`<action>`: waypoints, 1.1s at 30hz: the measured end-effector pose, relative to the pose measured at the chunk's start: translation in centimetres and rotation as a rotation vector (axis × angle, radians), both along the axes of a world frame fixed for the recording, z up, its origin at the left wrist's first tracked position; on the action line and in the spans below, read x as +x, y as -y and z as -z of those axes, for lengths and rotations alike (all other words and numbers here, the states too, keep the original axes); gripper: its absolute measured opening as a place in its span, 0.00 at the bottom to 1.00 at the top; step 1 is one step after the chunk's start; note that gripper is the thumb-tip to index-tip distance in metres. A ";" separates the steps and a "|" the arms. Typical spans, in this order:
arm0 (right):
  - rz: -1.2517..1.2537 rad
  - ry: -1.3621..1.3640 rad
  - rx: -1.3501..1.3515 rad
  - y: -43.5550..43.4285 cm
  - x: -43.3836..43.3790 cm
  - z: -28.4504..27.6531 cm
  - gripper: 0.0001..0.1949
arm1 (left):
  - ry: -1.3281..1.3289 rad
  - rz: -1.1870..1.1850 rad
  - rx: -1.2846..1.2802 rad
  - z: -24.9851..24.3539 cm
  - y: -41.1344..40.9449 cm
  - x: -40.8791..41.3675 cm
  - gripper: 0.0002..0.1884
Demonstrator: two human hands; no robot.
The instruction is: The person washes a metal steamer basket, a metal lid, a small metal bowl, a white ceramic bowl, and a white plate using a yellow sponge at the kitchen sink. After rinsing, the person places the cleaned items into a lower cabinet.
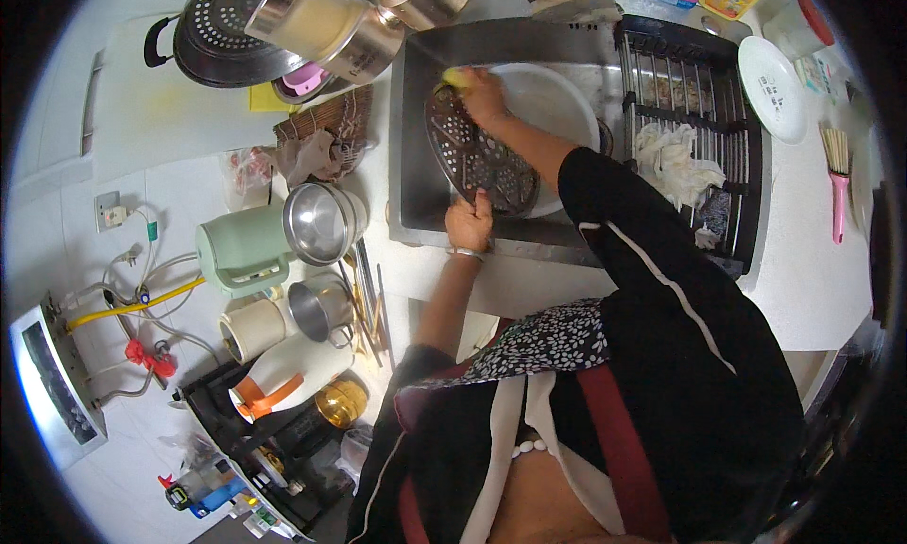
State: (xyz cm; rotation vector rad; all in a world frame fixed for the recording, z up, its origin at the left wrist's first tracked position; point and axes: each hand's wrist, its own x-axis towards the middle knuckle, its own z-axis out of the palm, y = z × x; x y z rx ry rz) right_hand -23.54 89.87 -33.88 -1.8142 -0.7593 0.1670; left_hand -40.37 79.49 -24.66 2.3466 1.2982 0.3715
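My left hand [470, 225], with a bracelet at its wrist, grips the near edge of a round, dark metal plate with many holes [489, 158], like a steamer tray. The plate is tilted over the left part of a stainless steel sink [418, 55]. At its far edge my right hand [482, 98] holds a yellow-green sponge [457, 78] against the rim; the hand is slightly blurred. A large white basin [567, 112] lies in the sink beneath and to the right of the plate, partly hidden by my right arm.
A black-framed rack [627, 105] with crumpled whitish cloth [677, 161] covers the sink's right side. Right of it are a white plate [772, 89] and a pink-handled brush [839, 197]. Steel bowls [319, 222], a green kettle-like appliance [241, 246] and a lidded wok [234, 55] stand left.
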 end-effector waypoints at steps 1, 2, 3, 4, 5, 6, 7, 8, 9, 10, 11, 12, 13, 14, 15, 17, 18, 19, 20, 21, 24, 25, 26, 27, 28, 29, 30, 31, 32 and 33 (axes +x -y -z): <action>-0.124 0.026 -0.147 1.0 1.3 1.6 0.15 | 0.009 -0.003 0.011 0.4 -0.1 -0.4 0.18; -0.063 0.049 -0.097 1.6 1.7 4.6 0.15 | 0.062 0.003 0.007 0.4 -0.1 -0.3 0.18; -0.107 0.042 -0.186 2.9 1.5 5.5 0.16 | 0.119 -0.008 -0.002 0.8 -0.2 -0.5 0.18; -0.149 0.042 -0.275 4.4 1.2 5.7 0.16 | 0.182 -0.018 -0.008 1.1 -0.1 -0.5 0.18; -0.175 0.030 -0.357 5.7 0.7 5.8 0.16 | 0.146 -0.038 0.006 1.4 -0.1 -0.6 0.18; -0.192 0.019 -0.441 7.3 0.2 5.5 0.16 | 0.111 -0.049 0.018 1.4 -0.1 -0.7 0.18; -0.207 0.005 -0.521 8.5 -0.3 5.1 0.16 | 0.074 -0.058 0.034 1.4 -0.3 -0.8 0.18; -0.224 -0.011 -0.547 9.4 -0.7 4.6 0.16 | 0.053 -0.079 -0.004 1.3 -0.3 -0.9 0.18; -0.240 -0.026 -0.568 10.0 -1.0 4.1 0.17 | 0.076 -0.083 -0.015 1.3 -0.5 -0.9 0.19; -0.258 -0.041 -0.589 10.6 -1.3 3.6 0.17 | 0.099 -0.088 -0.025 1.3 -0.6 -0.9 0.20; -0.309 -0.121 -0.620 11.4 -1.8 3.7 0.17 | 0.122 -0.094 -0.036 1.3 -0.6 -0.8 0.20; -0.359 -0.198 -0.649 12.1 -2.2 4.4 0.16 | 0.144 -0.092 -0.020 1.1 -0.6 -0.6 0.21; -0.414 -0.274 -0.676 12.5 -2.6 4.6 0.16 | 0.165 -0.096 -0.002 0.9 -0.7 -0.6 0.21; -0.410 -0.317 -0.690 12.6 -3.0 4.8 0.15 | 0.185 -0.099 0.016 0.7 -0.7 -0.5 0.21; -0.407 -0.364 -0.705 12.8 -3.5 4.2 0.14 | 0.147 -0.107 0.005 0.8 -0.8 -0.5 0.20; -0.401 -0.361 -0.636 13.1 -4.6 3.1 0.15 | 0.071 -0.123 -0.019 0.9 -0.9 -0.7 0.19; -0.394 -0.313 -0.556 13.2 -5.1 0.5 0.17 | 0.083 -0.111 -0.040 0.9 -0.9 -0.7 0.18; -0.393 -0.264 -0.472 13.1 -5.5 -2.3 0.18 | 0.094 -0.103 -0.058 0.8 -0.9 -0.8 0.18; -0.421 -0.250 -0.325 13.1 -5.9 -5.0 0.18 | 0.104 -0.091 -0.076 0.7 -0.9 -0.8 0.17; -0.448 -0.235 -0.178 12.9 -6.2 -7.3 0.17 | 0.108 -0.058 -0.056 1.1 -1.0 -1.0 0.17; -0.404 0.028 0.109 11.6 -7.7 -11.5 0.16 | 0.141 0.051 0.023 2.0 -1.1 -1.6 0.15; -0.388 0.074 0.157 10.9 -7.9 -11.5 0.16 | 0.170 0.092 0.066 2.0 -0.9 -1.6 0.15; -0.373 0.120 0.205 9.9 -7.8 -11.2 0.16 | 0.199 0.133 0.109 1.9 -0.7 -1.6 0.15; -0.356 0.167 0.254 8.8 -7.4 -10.9 0.15 | 0.130 0.084 0.078 1.4 -0.6 -1.3 0.15; -0.300 0.158 0.243 7.6 -6.8 -10.6 0.16 | 0.062 0.036 0.042 0.6 -0.2 -0.8 0.15; -0.245 0.150 0.232 6.2 -5.9 -10.2 0.16 | -0.005 -0.013 0.006 0.3 -0.1 -0.5 0.16; -0.200 0.137 0.222 4.8 -5.0 -9.8 0.16 | 0.005 -0.008 0.014 2.2 -0.6 -1.3 0.17; -0.134 0.152 0.174 2.8 -3.4 -7.8 0.15 | -0.003 0.017 0.012 1.8 -0.4 -1.0 0.18; -0.105 0.185 0.043 1.7 -1.9 -7.4 0.15 | -0.008 0.033 0.012 1.1 -0.2 -0.7 0.19; -0.078 0.120 -0.025 0.6 -0.3 -5.6 0.14 | -0.013 0.055 0.017 0.6 -0.1 -0.4 0.19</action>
